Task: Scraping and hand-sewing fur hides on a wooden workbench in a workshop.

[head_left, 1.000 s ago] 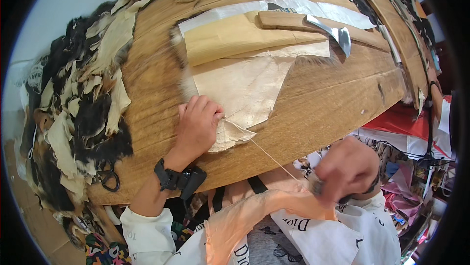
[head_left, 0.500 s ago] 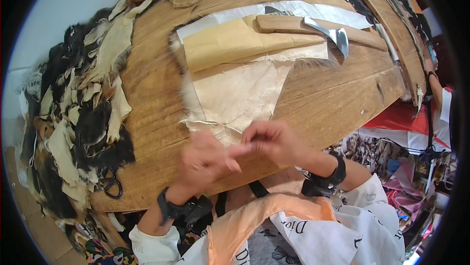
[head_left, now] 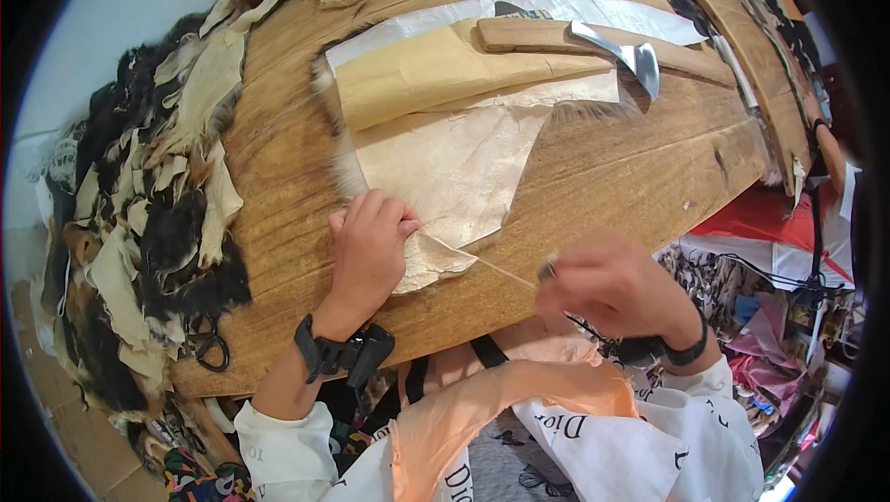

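Note:
A pale fur pelt [head_left: 445, 173] lies skin side up on the wooden table, light fur showing along its left edge. My left hand [head_left: 366, 247] pinches the near part of the pelt, where a flap is folded over. From that fold a thin pale thread [head_left: 505, 272] runs taut to my right hand [head_left: 607, 287], which is closed on it and smeared by motion. Something small and dark shows at the right fingertips; I cannot make out what it is. Whether a needle is there cannot be seen.
Yellow paper [head_left: 417, 76] and a white sheet [head_left: 640, 18] cover the pelt's far part. A wooden bar [head_left: 528, 36] and a curved metal blade [head_left: 642, 66] rest on them. Fur scraps [head_left: 185, 224] pile up at left, beside black-handled scissors [head_left: 213, 349]. Another person's arm [head_left: 828, 154] is at right.
My hands were close together at the pelt's near edge. The right hand has swung away to the right, drawing the thread out; the left has moved up and grips the pelt.

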`<state>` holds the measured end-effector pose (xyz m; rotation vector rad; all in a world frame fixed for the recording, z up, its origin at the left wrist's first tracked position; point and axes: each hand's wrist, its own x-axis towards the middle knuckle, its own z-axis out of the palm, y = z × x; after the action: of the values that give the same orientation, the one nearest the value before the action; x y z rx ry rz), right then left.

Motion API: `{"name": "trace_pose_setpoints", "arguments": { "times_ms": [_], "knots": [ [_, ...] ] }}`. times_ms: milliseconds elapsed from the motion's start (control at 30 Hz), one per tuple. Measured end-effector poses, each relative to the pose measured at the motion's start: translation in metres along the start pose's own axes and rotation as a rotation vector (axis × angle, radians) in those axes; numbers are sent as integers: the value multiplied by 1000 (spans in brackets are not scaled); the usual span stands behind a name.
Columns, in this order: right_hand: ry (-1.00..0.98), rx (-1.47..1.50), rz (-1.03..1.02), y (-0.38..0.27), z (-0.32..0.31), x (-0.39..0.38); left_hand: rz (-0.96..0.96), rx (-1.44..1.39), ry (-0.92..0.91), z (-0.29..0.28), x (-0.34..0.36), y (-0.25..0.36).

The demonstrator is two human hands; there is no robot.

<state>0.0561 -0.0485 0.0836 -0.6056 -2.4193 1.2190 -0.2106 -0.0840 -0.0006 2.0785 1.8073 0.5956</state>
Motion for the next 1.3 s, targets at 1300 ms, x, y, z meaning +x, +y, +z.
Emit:
{"name": "trace_pose_setpoints", "arguments": {
  "times_ms": [1300],
  "knots": [
    [884, -1049, 1080, 331, -295, -298, 327, 468, -272, 52, 81, 47]
  ]
}}
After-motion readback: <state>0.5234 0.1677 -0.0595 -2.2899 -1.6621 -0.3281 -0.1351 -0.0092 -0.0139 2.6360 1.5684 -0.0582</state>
